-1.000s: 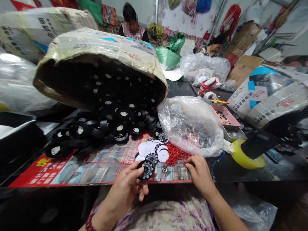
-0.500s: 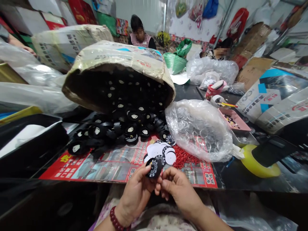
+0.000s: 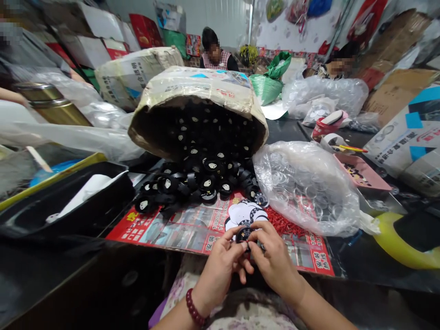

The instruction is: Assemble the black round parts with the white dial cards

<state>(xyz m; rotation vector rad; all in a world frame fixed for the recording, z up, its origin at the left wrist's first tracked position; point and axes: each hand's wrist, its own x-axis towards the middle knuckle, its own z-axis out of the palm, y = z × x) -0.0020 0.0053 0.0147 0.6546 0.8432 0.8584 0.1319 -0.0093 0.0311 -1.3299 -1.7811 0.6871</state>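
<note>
Black dial unit [image 3: 243,234]: above the near part of the red printed mat [image 3: 144,231], face up, apparently to keep its scale in sight.
Left hand [image 3: 225,256]: clamped on the unit's left rim, seemingly to steady it.
Right hand [image 3: 273,259]: fingertips closed on the unit's right rim; whether they also pinch a small part cannot be told.
Discs [image 3: 240,211]: loosely stacked on the mat, probably for short reach.
Red pieces [image 3: 287,222]: heaped toward the mat's right end.
Ring bag [image 3: 302,183]: over the mat's far right edge.
Carton [image 3: 195,82]: tipped beyond the mat, likely so black cases [image 3: 192,181] spill forward onto it.
</note>
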